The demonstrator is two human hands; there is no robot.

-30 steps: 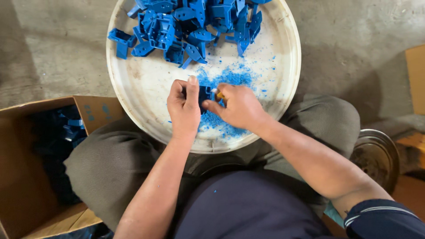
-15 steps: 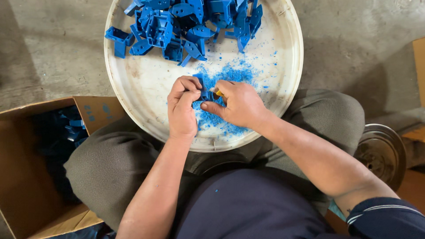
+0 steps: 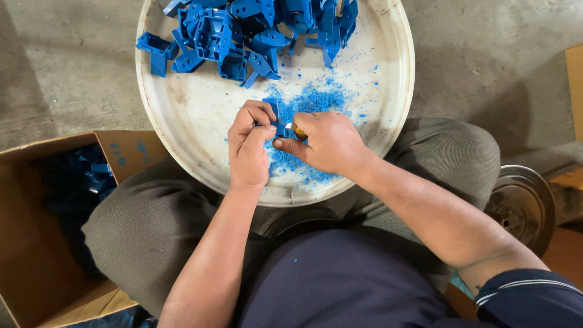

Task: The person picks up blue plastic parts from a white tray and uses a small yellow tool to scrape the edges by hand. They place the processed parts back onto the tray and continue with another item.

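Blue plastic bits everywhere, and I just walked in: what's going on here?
A seated person holds a small blue plastic part in the left hand and works its edge with a small blade in the right hand, above a round white tray. Blue shavings lie beneath; more parts are heaped at the far rim.

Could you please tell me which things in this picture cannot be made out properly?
- Small tool in the right hand: head view, mostly hidden by fingers.
- Blue part in the left hand: shape partly covered.
- Pile of blue parts: cut off by the top edge.
- Cardboard box contents: in deep shadow.
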